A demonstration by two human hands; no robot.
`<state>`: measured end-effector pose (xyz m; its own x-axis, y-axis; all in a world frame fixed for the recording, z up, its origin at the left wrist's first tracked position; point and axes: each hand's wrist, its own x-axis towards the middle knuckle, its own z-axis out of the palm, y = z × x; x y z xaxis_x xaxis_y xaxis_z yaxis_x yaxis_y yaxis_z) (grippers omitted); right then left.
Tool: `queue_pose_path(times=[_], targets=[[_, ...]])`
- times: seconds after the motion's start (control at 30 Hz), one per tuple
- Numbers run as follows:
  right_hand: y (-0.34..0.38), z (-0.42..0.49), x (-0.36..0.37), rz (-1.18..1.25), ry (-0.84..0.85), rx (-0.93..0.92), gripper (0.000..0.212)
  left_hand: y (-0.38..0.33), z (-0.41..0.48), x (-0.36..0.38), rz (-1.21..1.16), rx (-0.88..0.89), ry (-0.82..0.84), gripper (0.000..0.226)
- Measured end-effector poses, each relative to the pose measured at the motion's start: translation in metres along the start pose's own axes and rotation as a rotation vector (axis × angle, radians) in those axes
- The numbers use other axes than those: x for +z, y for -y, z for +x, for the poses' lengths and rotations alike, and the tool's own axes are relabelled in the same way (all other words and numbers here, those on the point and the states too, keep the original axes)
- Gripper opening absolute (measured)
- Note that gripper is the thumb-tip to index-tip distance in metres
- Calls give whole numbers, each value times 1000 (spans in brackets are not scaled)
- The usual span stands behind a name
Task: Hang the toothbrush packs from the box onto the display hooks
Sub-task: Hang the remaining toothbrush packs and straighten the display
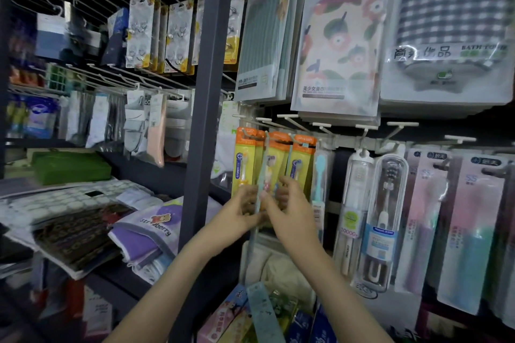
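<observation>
Both hands are reaching up to the toothbrush row and working on one thin teal toothbrush pack [263, 167], which is showing edge-on. The left hand [239, 213] is pinching its lower part from the left side, fingers curled towards the card. The right hand [291, 211] is gripping it from the other side, thumb pressing the near face and fingers wrapping behind. The pack is running upward from the grip, tilting slightly right, and its top is reaching the white display hook [264, 120]. Motion blur is smearing that spot, so its top is possibly on the hook, but I cannot tell.

Just behind the fingers, orange toothbrush packs [302, 153] are hanging in a row, touching one another. To the right of the grip, clear-cased toothbrushes [387, 203] are hanging from the same rail. Well above the hands, towel packs [340, 36] are hanging in stacks. Straight below the wrists, spare packs [259, 306] are standing on end, one teal card sticking up among them. Left of the left forearm, a grey post [206, 92] is standing upright.
</observation>
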<state>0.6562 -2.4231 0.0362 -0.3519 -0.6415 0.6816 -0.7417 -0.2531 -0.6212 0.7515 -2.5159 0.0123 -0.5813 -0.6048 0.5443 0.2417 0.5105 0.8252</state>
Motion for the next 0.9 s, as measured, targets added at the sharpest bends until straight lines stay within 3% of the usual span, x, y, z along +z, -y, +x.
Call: queue_pose_path(times=[0.1, 0.2, 0.33, 0.43, 0.53, 0.6, 0.67, 0.73, 0.9], targets=[[6, 5, 5, 68, 87, 86, 48, -7, -9, -7, 6, 6, 139, 35], [6, 10, 10, 126, 80, 104, 25, -10, -12, -16, -18, -5, 162, 39], [12, 18, 15, 228, 9, 91, 33, -3, -8, -29, 49, -18, 146, 56], [13, 26, 14, 30, -132, -6, 35, 5, -2, -34, 508, 158, -127, 59], [7, 33, 18, -325, -171, -80, 38, 3, -5, -33, 947, 539, -380, 37], [4, 35, 22, -462, -192, -96, 40, 5, -2, -30, 1280, 759, -552, 35], [1, 39, 25, -508, -253, -140, 38, 5, 0, -30, 1474, 762, -727, 41], [0, 42, 28, -530, -286, -149, 38, 3, 6, -34, 1548, 648, -820, 49], [2, 52, 36, -492, -273, -57, 40, 7, 18, -44, 1573, 599, -754, 53]])
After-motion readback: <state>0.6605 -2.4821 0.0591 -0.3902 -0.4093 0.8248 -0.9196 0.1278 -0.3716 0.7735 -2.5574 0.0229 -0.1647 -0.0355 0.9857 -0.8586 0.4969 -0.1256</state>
